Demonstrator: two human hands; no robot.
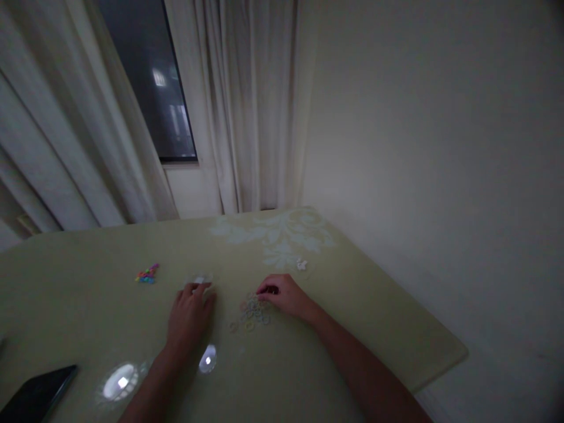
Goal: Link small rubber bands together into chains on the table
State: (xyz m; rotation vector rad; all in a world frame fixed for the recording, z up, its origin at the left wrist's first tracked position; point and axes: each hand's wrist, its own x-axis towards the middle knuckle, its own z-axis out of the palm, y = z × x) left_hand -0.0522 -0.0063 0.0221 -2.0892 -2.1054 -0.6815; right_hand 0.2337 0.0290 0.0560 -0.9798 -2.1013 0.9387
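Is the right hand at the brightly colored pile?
No, the right hand is at the pale rings; the bright pile lies left of the left hand.

Right hand at pastel rings, left hand nearby, table, curtains

two bare forearms reach forward from below; the left hand is palm down, fingers slightly spread; the right hand angles leftward, thumb and index finger nearly pinched.
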